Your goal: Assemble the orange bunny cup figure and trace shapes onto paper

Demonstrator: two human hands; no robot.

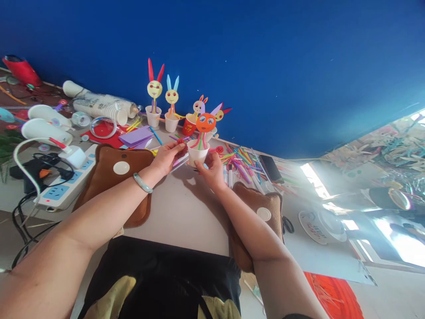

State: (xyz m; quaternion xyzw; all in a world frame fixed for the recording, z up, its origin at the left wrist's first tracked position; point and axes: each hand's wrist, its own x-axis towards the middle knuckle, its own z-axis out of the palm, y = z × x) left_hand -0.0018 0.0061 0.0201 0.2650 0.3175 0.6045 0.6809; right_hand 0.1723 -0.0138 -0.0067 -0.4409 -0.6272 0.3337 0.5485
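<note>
A white paper cup (pixel 198 156) stands upright between my hands, with an orange round face (pixel 206 122) on coloured strips rising from it. My right hand (pixel 213 170) is closed on the cup's lower right side, thumb against the wall. To the left of the cup, my left hand (pixel 166 158) pinches a small red disc (pixel 180 141) at its fingertips. A similar red disc (pixel 219 149) shows just above my right hand. Right behind stand several cup figures with eared faces, among them a red-eared one (pixel 154 89) and a blue-eared one (pixel 171 96).
Brown cushioned pads (pixel 133 195) lie under my forearms. A power strip (pixel 63 188) with cables, stacked paper cups (pixel 99 108) and purple paper (pixel 136 136) are at left. Coloured strips (pixel 244 168), a phone (pixel 270 168) and scissors (pixel 288 224) lie at right. Behind rises a blue wall (pixel 265 66).
</note>
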